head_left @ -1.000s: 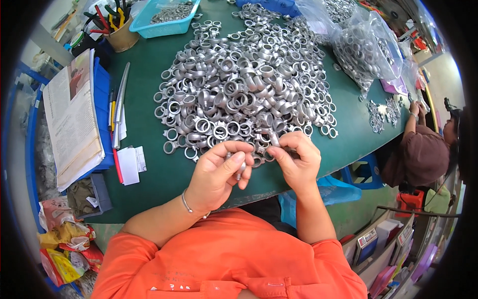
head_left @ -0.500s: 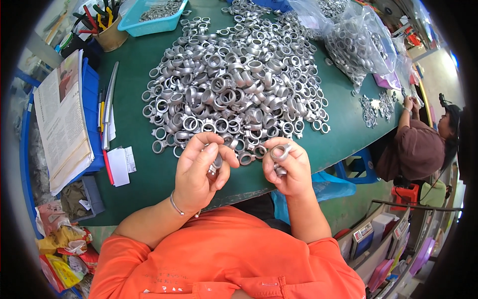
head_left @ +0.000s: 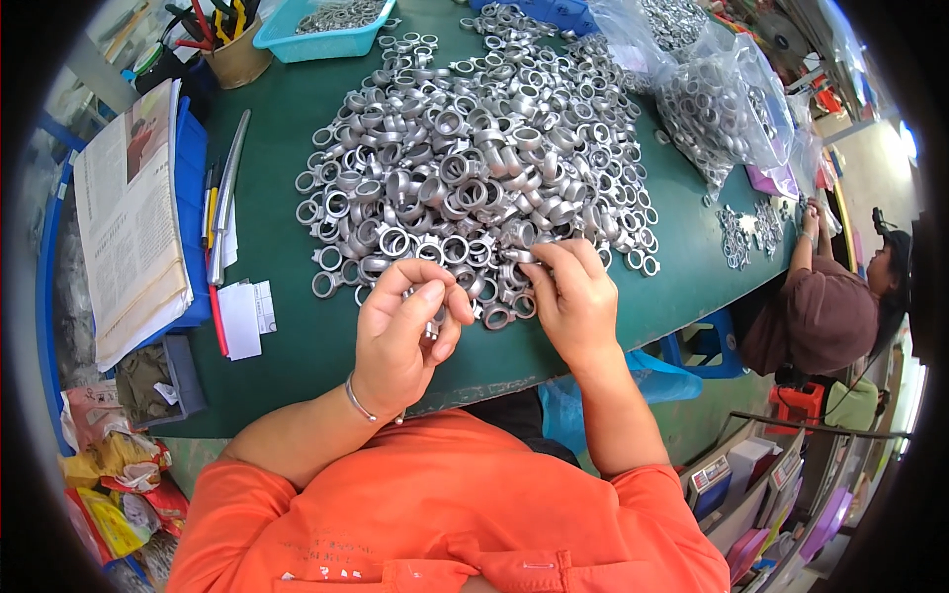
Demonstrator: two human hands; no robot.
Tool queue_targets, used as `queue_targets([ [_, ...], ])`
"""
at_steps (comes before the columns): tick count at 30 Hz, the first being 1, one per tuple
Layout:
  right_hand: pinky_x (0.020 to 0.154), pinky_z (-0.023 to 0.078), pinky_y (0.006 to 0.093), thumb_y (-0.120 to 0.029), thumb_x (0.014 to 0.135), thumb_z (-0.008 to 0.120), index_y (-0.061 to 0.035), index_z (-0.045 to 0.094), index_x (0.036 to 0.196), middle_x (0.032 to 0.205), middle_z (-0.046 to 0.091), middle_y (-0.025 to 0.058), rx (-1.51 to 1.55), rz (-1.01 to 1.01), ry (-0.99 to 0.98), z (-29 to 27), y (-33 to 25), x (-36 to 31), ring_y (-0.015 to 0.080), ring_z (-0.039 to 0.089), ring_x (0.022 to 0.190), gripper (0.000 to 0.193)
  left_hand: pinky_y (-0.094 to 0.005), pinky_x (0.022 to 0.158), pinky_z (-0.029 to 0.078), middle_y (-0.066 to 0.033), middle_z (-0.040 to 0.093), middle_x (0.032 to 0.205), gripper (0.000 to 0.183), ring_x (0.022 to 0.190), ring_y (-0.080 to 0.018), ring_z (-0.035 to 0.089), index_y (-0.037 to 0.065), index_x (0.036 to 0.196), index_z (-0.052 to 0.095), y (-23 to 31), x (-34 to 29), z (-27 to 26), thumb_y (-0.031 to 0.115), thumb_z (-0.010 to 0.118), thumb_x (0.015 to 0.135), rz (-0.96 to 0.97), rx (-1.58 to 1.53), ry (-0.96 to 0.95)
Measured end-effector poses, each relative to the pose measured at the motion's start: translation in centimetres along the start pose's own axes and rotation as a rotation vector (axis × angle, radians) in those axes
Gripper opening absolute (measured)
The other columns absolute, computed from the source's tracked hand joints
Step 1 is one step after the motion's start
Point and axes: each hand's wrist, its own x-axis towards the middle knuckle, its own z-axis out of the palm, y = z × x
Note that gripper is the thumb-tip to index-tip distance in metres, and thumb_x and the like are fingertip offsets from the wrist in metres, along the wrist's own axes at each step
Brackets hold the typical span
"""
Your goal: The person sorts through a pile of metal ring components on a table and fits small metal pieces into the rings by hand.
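A heap of grey metal rings [head_left: 465, 148], many with a small stub on the side, covers the middle of the table. My left hand [head_left: 400, 331] is curled just in front of the heap, its fingers closed around a small metal ring [head_left: 431, 330] that is mostly hidden by them. At the heap's near right edge, my right hand [head_left: 581, 306] points its fingers downward. Its thumb and forefinger close at one metal ring [head_left: 520, 256] lying among the others; the back of the hand covers its other fingers.
On the left lie a newspaper [head_left: 130, 217] on a blue bin, pens and a red marker [head_left: 217, 321]. A turquoise basket [head_left: 321, 42] and a tool pot [head_left: 240, 59] stand at the back. Plastic bags of rings [head_left: 727, 104] sit back right. A co-worker [head_left: 825, 306] sits at right.
My right hand has turned over and moved forward to the heap's edge; the ring it held up is no longer visible in it. My left hand stays closed in nearly the same place.
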Motion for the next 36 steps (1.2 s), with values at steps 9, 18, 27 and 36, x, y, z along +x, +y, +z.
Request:
queue_targets([
  [9,0.051,0.039,0.0169,-0.002,0.087,0.058,0.0019,0.063,0.096,0.078,0.062,0.0019,0.935,0.612,-0.140,-1.5,-2.5,-1.7,0.0033,0.051,0.059,0.012,-0.0193,0.045,0.034,-0.0123,0.055,0.083,0.013,0.052,-0.0089,0.041,0.006,0.102,0.047,0.1,-0.2,-0.3,0.013,0.039,0.094,0.027,0.025,-0.001],
  [18,0.036,0.036,0.0214,-0.022,0.089,0.043,0.0014,0.046,0.118,0.092,0.059,0.0135,1.952,1.266,-0.428,-0.9,-6.6,-3.8,0.0154,0.059,0.061,0.038,-0.0361,0.070,0.043,-0.0103,0.055,0.100,0.020,0.079,-0.0233,0.053,0.007,0.099,0.056,1.2,-0.4,0.9,0.012,0.059,0.080,0.791,1.136,-0.650],
  [27,0.035,0.032,0.0203,-0.016,0.088,0.053,-0.0073,0.056,0.095,0.083,0.050,0.0113,2.193,0.977,0.132,-5.7,-1.2,-11.5,0.0144,0.043,0.056,0.012,-0.0364,0.079,0.045,-0.0142,0.057,0.100,0.019,0.089,-0.0285,0.055,0.004,0.094,0.060,0.7,-0.9,0.6,0.009,0.064,0.076,0.725,1.178,-0.473],
  [36,0.095,0.031,0.0604,-0.026,0.090,0.051,-0.0027,0.045,0.119,0.113,0.052,0.0158,1.008,1.822,0.691,-5.8,8.3,-20.1,0.0388,0.046,0.104,0.038,-0.0305,0.081,0.044,-0.0178,0.051,0.107,0.014,0.094,-0.0223,0.050,-0.002,0.097,0.056,-0.4,-1.0,0.7,-0.002,0.052,0.083,0.572,1.068,-0.462],
])
